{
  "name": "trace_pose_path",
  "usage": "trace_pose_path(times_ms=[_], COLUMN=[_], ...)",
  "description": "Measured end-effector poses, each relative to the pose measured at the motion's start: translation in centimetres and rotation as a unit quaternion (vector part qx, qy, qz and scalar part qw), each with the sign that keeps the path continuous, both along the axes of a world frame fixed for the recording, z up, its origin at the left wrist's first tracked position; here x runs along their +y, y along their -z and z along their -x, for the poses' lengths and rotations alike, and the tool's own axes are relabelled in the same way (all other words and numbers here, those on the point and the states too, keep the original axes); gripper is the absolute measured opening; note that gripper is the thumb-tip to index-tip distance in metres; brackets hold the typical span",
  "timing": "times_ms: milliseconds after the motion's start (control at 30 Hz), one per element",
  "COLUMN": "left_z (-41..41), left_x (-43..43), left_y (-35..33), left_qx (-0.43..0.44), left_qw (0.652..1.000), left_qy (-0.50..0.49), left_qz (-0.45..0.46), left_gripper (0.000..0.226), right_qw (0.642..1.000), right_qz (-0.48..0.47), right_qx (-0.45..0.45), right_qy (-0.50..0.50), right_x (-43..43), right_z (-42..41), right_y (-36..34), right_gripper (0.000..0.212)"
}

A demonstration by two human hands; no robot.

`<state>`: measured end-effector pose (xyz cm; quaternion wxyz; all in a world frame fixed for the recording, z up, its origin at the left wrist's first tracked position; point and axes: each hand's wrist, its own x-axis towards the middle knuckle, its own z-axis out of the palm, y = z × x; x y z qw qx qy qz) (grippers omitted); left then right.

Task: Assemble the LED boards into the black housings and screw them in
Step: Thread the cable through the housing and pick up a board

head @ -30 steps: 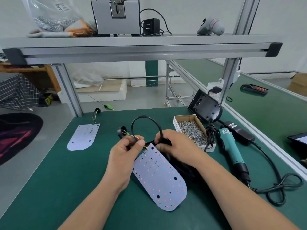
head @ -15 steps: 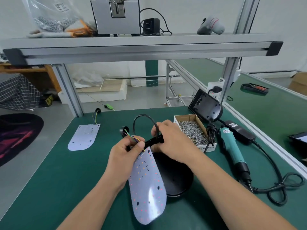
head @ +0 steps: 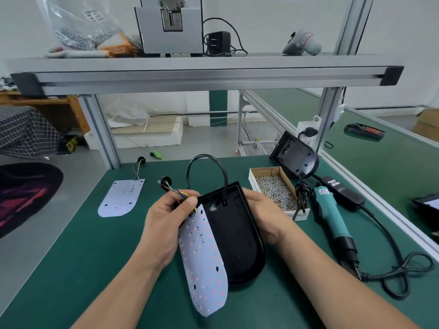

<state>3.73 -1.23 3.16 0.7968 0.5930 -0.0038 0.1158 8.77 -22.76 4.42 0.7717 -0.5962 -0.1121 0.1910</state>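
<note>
On the green counter [head: 71, 269] in front of me I count two LED boards and two black housings. One LED board [head: 204, 262] is in my left grip [head: 166, 224], which is clenched on its straight, wired end with the thumb pressing the coloured wires [head: 180, 192] that leave it. That board hangs tilted on edge with its LED face showing, its rounded end toward me. It overlaps the left rim of the black housing [head: 237, 233] but is not laid into it.

My right grip [head: 263, 214] grasps that housing along its right edge, with the fingers wrapped round the rim. The hollow side faces up, the straight end is raised and the rounded end is low near the counter. I cannot tell whether it touches. One black cable [head: 209, 160] loops up from the housing's straight end and arcs back down behind my left grip. One black grommet [head: 165, 181] sits just beyond my left knuckles.

The second LED board [head: 122, 197] lies flat well to the left, with wires trailing off its far end. The second black housing [head: 294, 157] stands propped at the back right, its hollow side facing me. Between it and my right grip is one open cardboard box of screws [head: 276, 188]. Just right of the box lies one teal electric screwdriver [head: 330, 214], its cord coiled toward the counter's edge.
</note>
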Motion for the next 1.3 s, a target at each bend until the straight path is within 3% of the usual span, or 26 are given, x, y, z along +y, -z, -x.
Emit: trace_pose_path(times_ms=[233, 300, 367, 433, 467, 500, 567, 633, 733, 1000, 1067, 1133, 1233, 1300], left_z=[0.1, 0.1, 0.0, -0.1, -0.1, -0.1, -0.1, -0.1, -0.2, -0.4, -0.4, -0.7, -0.9, -0.8], left_x=[-0.3, -0.4, -0.1, 0.4, 0.5, 0.6, 0.6, 0.6, 0.2, 0.6, 0.7, 1.2, 1.4, 0.9], left_y=[-0.2, -0.2, -0.2, -0.2, -0.2, -0.3, -0.3, -0.3, -0.1, 0.0, 0.1, 0.5, 0.9, 1.1], left_qx=[0.004, 0.006, 0.006, 0.001, -0.001, -0.004, -0.013, -0.019, -0.013, 0.009, 0.011, 0.013, 0.021, 0.033], left_qw=[0.999, 0.998, 0.998, 0.997, 0.996, 0.996, 0.997, 0.998, 0.999, 0.997, 0.997, 0.997, 0.997, 0.996], left_qy=[0.013, 0.013, 0.005, 0.000, -0.001, -0.001, -0.003, -0.007, -0.011, 0.007, -0.001, -0.021, -0.031, -0.041], left_qz=[0.047, 0.057, 0.066, 0.081, 0.086, 0.087, 0.074, 0.052, 0.035, 0.081, 0.073, 0.067, 0.065, 0.068], left_gripper=[0.010, 0.011, 0.013, 0.013, 0.013, 0.014, 0.016, 0.017, 0.015, 0.026, 0.018, 0.011, 0.009, 0.021], right_qw=[0.996, 0.981, 0.920, 0.860, 0.862, 0.893, 0.968, 0.990, 0.973, 0.913, 0.893, 0.898, 0.944, 0.956], right_qz=[0.028, 0.146, 0.345, 0.457, 0.450, 0.395, 0.207, 0.041, -0.101, -0.277, -0.306, -0.278, -0.113, -0.024], right_qx=[-0.053, -0.114, -0.187, -0.224, -0.224, -0.197, -0.097, -0.014, 0.011, 0.000, 0.009, 0.000, -0.061, -0.105], right_qy=[-0.063, -0.051, -0.014, 0.039, 0.064, 0.084, 0.103, 0.138, 0.206, 0.300, 0.330, 0.342, 0.304, 0.274], right_x=[0.6, 0.3, 0.0, 0.0, 0.3, 0.6, 1.0, 1.0, 0.3, -0.4, -0.6, -1.1, -1.5, -0.9], right_z=[0.9, 0.6, 0.1, -0.2, -0.3, -0.3, -0.4, -0.9, -1.3, -1.9, -2.3, -2.6, -2.7, -2.5], right_y=[0.5, 0.4, -0.1, -0.2, 0.0, 0.1, 0.7, 0.9, 0.6, -0.9, -1.0, -0.8, -0.3, -0.3], right_gripper=[0.015, 0.013, 0.011, 0.019, 0.020, 0.015, 0.020, 0.023, 0.003, 0.035, 0.033, 0.026, 0.029, 0.039])
